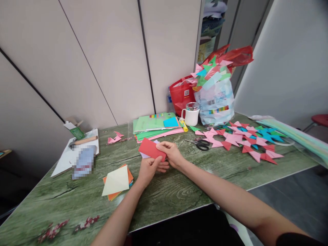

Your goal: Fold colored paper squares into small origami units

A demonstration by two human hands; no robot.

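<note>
— Over the middle of the green table (pixel 179 191), both hands meet on one folded red paper (pixel 151 149). The right hand (pixel 172 152) pinches its right edge between thumb and fingers; the left hand (pixel 150 169) closes on its lower edge from beneath. So both are clamped on the same sheet, held just above the tabletop.

— Is anything under it?

— A pale sheet (pixel 144 155) peeks out at the lower left corner of the red one. Whether it is tucked into the fold or merely lying behind, I cannot tell.

— And close by?

— Just left of the left wrist lies a small stack of paper squares (pixel 116 181), cream on top, orange below. Behind the hands sits a pile of green and pink sheets (pixel 153 128) with a blue square on it. To the right are black scissors (pixel 201 145), then a spread of folded paper stars (pixel 246 141). A white mug (pixel 191 116) stands beside a red bag (pixel 181 94) and a clear plastic bag (pixel 216 102) stuffed with more folded pieces.

— What could go wrong?

— My guess: the grip is only at two edges, so the crease may slip askew if one hand pulls harder than the other. That pale sheet could also drop free if the pinch loosens. The right forearm lies near the scissors and stars; a wide sweep might scatter them.
</note>
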